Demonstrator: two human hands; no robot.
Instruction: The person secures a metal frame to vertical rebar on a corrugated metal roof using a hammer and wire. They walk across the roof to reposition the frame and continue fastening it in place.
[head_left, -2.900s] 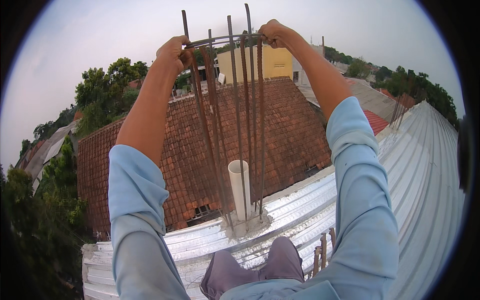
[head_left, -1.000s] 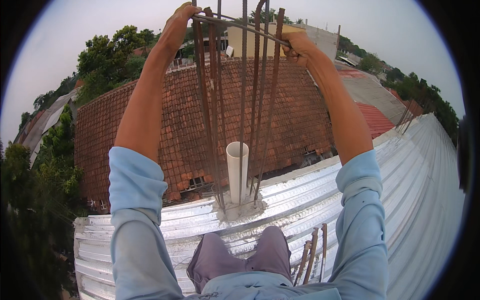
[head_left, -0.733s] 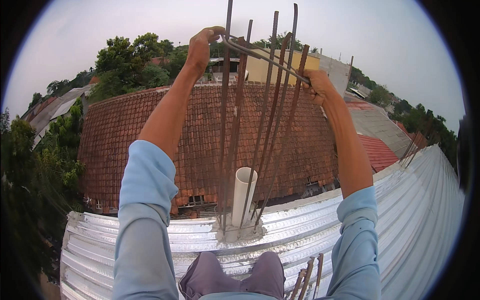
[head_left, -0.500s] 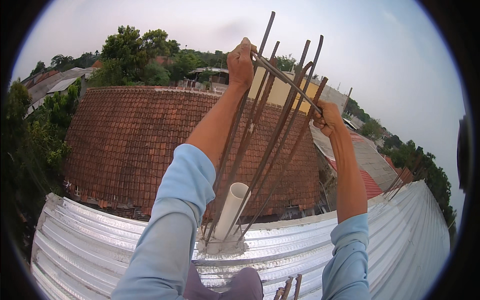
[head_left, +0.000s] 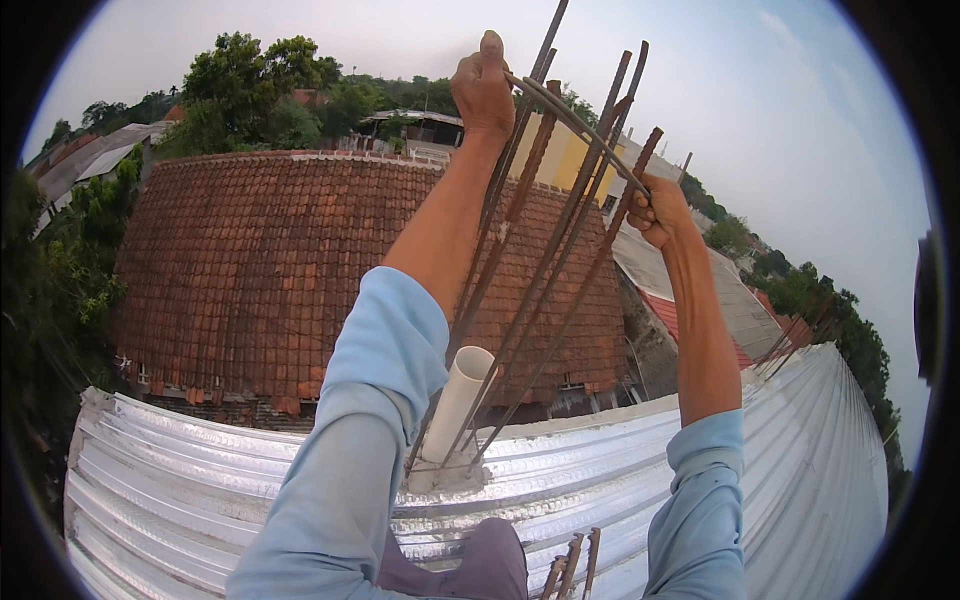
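A thin steel rebar stirrup (head_left: 582, 128) slants across a bundle of upright rusty rebars (head_left: 548, 262), seen almost edge-on. Raised high at its upper left end, my left hand (head_left: 484, 92) is closed on it, thumb uppermost. My right hand (head_left: 660, 212) grips the lower right end, its fingers curled beside the rightmost ribbed bar. The stirrup appears to pass around the bars near their tops, though its far side is partly hidden. Below, a white plastic pipe (head_left: 455, 405) stands among the bars, over a rough concrete base (head_left: 447, 478).
Shiny corrugated metal roofing (head_left: 210, 455) spreads below me, with short rusty bar ends (head_left: 572, 565) close to my knees. Beyond it rises a brown tiled roof (head_left: 270, 270). Further rebars (head_left: 790, 345) stick up at the far right, and trees (head_left: 235, 95) stand behind.
The whole view has shifted slightly, so bars, pipe and hands sit higher in it. My left hand has lifted a little relative to the bars; both hands keep hold of the stirrup.
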